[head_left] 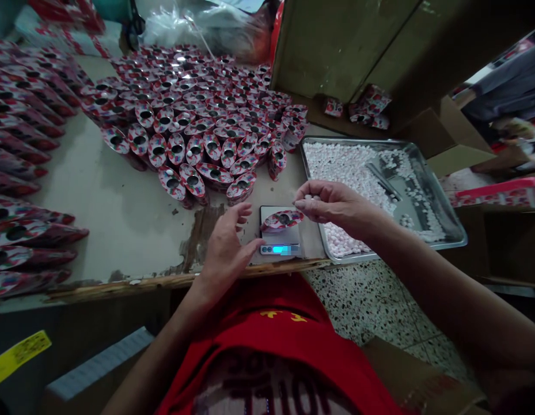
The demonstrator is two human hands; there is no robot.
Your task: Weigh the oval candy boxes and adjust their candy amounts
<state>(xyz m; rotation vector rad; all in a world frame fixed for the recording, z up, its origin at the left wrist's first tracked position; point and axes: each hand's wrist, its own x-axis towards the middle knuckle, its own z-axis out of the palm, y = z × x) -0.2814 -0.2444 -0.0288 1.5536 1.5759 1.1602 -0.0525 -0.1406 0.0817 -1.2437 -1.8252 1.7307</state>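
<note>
A small digital scale [278, 249] with a lit blue display lies near the table's front edge. On it stands one red-and-white patterned packet [283, 219] with a dark round opening on top. My left hand [227, 248] is just left of the scale, fingers apart and holding nothing. Small white pieces [311, 197] sit in the curled fingers of my right hand [325, 202], which is at the packet's right end. To the right, a metal tray [459, 233] holds many small whitish pieces, with a metal bar lying among them.
Many similar packets [176, 147] stand behind the scale, and more line the left side [16, 230]. Clear plastic bags [207, 31] lie at the back. An open cardboard box [457, 138] is at the right, near a person's grey sleeve [509, 80].
</note>
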